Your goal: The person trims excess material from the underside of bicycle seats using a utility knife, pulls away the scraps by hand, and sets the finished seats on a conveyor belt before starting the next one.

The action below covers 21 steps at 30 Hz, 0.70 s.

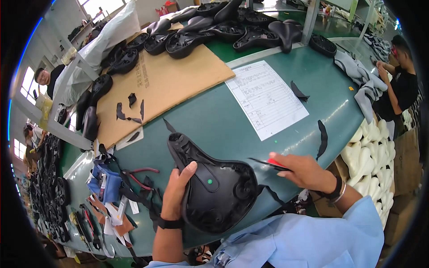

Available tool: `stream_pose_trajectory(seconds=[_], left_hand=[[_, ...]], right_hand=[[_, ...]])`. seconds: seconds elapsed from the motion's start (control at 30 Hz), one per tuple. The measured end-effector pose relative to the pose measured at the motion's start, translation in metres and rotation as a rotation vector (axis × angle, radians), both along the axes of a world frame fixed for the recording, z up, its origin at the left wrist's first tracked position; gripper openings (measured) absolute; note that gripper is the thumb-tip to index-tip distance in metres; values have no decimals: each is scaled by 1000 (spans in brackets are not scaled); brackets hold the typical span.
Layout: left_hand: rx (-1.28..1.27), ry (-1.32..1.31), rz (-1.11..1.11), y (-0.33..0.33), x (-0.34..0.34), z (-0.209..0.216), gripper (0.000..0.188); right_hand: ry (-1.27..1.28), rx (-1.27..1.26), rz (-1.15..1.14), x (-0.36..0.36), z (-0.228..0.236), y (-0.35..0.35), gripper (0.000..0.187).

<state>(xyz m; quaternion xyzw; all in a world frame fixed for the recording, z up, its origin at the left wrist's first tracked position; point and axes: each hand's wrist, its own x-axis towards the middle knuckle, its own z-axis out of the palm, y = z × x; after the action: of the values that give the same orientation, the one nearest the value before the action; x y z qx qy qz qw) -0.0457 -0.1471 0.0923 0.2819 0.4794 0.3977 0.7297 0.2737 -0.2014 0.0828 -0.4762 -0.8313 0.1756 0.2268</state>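
A black bicycle saddle (223,196) is held with its hollow underside up, nose pointing away and slightly left. My left hand (178,190) is closed on its left edge, thumb over the rim. A green dot marks the middle of its underside. To the right of the saddle, my right hand (306,172) is closed around a red-handled cutting tool with a thin dark blade (261,161). The blade points left toward the saddle and stands apart from it. A dark trimmed strip (272,195) lies at the saddle's right edge.
A cardboard sheet (178,80) and a printed paper (268,100) lie on the green table (330,80). Several finished saddles (187,42) line the back. Red-handled pliers (143,178) and a blue box (105,183) sit left. Cream saddle pieces (368,156) and a co-worker (397,80) are right.
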Motion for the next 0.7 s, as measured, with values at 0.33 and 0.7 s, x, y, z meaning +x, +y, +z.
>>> stream_pose_trajectory(seconds=[0.33,0.7], left_hand=[[112,512,2,10,4,1,41],[61,377,389,-64,12,11,39]], right_hand=[[-360,-47,190,-12,-2,-7,62],[77,-180,-86,-27,-10,-75,64]])
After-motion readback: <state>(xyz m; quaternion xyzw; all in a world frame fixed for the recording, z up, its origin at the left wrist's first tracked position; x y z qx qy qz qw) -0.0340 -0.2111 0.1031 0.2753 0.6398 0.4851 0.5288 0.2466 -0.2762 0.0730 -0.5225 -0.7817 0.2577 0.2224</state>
